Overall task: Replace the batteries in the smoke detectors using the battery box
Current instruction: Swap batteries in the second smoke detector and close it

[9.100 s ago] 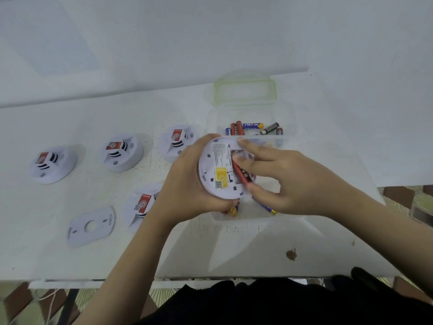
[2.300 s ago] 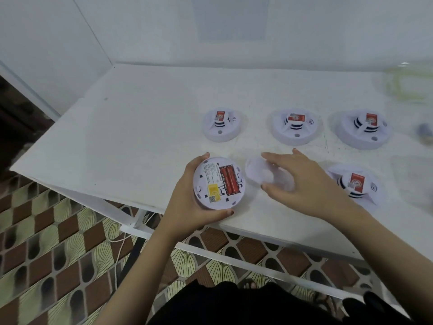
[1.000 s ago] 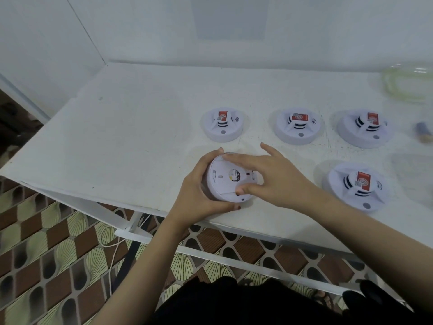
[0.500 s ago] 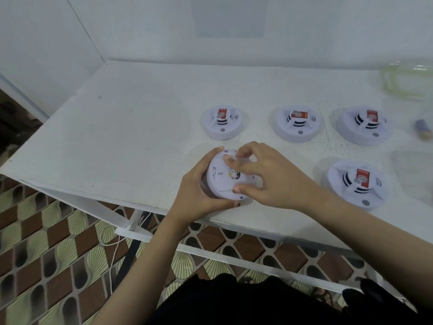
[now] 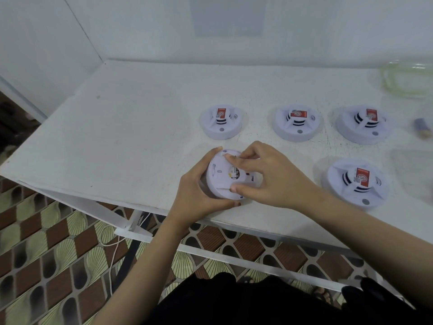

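I hold a white round smoke detector [image 5: 220, 178] tilted on its edge near the table's front edge. My left hand [image 5: 199, 191] grips its rim from the left and below. My right hand [image 5: 267, 174] grips the white back plate on it, fingers curled over the top and thumb at the lower edge. Several other white smoke detectors with red labels sit face up: three in a row [image 5: 221, 123] [image 5: 296, 124] [image 5: 362, 124] and one at the right [image 5: 356, 182]. The battery box is mostly out of frame at the right.
The white table [image 5: 131, 127] stands against white walls, its left part bare. A loose battery [image 5: 423, 127] lies at the right edge. A clear greenish box lid [image 5: 407, 83] lies at the back right. Patterned floor tiles and a cable show below the table's front edge.
Since half a second ago my right hand's fingers have shifted slightly round the back plate on the detector. Earlier, the battery bay lay open and my right hand picked up the plate.
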`<state>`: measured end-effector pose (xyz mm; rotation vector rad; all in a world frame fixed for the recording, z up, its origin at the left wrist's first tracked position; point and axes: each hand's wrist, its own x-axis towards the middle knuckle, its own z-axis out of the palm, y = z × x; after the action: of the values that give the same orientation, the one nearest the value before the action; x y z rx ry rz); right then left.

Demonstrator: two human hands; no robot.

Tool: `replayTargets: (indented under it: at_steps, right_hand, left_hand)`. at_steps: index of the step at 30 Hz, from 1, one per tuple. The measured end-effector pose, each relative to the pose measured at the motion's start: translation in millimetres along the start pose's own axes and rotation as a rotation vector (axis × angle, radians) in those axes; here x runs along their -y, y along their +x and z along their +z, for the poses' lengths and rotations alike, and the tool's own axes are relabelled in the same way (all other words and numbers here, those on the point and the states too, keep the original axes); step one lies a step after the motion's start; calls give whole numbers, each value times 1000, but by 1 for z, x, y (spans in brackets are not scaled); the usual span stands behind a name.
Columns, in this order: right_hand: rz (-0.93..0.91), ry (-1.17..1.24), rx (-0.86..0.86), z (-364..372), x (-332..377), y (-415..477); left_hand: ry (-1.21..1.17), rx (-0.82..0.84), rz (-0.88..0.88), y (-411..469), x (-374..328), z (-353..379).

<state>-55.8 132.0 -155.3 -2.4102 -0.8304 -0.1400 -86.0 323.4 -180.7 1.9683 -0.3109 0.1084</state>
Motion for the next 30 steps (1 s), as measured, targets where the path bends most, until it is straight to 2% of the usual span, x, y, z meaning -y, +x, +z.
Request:
replayTargets:
  at_steps: [4, 10, 15, 22, 25, 30]
  right_hand:
    - [60, 31, -64, 7, 4, -4]
    - [135, 124, -7, 3, 7, -1]
    - [266, 190, -24, 7, 23, -2]
    - [328, 296, -53, 8, 31, 3]
    - [429, 605, -83, 5, 30, 3]
    - [546, 1513, -24, 3, 17, -1]
  left_hand:
    - [4, -8, 3, 0, -1, 1]
    - [24, -31, 4, -1, -2, 2]
    - [60, -41, -4, -2, -1, 3]
    - [126, -28, -14, -3, -3, 6]
    - [182, -9, -31, -1, -1, 7]
    - [174, 19, -52, 0, 2, 6]
